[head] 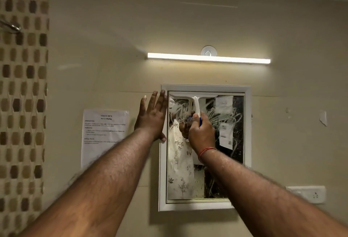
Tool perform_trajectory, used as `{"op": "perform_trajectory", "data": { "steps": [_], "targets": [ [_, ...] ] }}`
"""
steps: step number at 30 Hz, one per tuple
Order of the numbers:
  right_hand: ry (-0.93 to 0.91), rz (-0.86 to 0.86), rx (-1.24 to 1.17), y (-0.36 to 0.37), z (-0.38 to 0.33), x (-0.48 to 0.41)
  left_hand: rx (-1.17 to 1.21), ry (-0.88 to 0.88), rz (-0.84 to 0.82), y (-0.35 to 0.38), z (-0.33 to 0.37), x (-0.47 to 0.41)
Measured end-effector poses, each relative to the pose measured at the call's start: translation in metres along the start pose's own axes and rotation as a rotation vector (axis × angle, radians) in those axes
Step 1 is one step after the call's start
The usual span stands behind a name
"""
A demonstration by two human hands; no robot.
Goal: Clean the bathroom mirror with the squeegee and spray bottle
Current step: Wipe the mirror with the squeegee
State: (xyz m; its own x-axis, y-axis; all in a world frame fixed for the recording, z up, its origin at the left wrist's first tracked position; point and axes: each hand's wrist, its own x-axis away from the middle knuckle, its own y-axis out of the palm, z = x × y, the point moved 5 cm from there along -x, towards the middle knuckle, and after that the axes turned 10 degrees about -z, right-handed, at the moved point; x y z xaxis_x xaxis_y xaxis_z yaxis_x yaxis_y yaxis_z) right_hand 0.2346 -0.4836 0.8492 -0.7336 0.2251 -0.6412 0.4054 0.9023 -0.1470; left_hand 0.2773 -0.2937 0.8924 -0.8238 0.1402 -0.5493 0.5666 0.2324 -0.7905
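A white-framed mirror (247,142) hangs on the beige wall, its glass streaked with white smears and drops. My right hand (202,133) grips the blue handle of a white squeegee (196,103), whose blade lies along the top edge of the glass at the left. My left hand (151,116) is flat and open against the wall and the frame's left edge, fingers pointing up. No spray bottle is in view.
A lit tube light (209,58) is mounted above the mirror. A printed paper sheet (104,135) is stuck to the wall left of it. A white socket plate (308,194) sits at lower right. Brown mosaic tiles (22,105) run down the far left.
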Motion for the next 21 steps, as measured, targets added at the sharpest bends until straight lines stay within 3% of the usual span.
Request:
{"op": "perform_trajectory", "data": {
  "steps": [12, 21],
  "targets": [
    [0.022, 0.025, 0.021, 0.011, 0.005, 0.015, -0.009, 0.007, -0.015, 0.010, 0.003, 0.016],
    [0.029, -0.005, 0.015, 0.018, 0.051, 0.052, -0.003, 0.001, 0.022, 0.038, 0.020, 0.037]
  ]
}}
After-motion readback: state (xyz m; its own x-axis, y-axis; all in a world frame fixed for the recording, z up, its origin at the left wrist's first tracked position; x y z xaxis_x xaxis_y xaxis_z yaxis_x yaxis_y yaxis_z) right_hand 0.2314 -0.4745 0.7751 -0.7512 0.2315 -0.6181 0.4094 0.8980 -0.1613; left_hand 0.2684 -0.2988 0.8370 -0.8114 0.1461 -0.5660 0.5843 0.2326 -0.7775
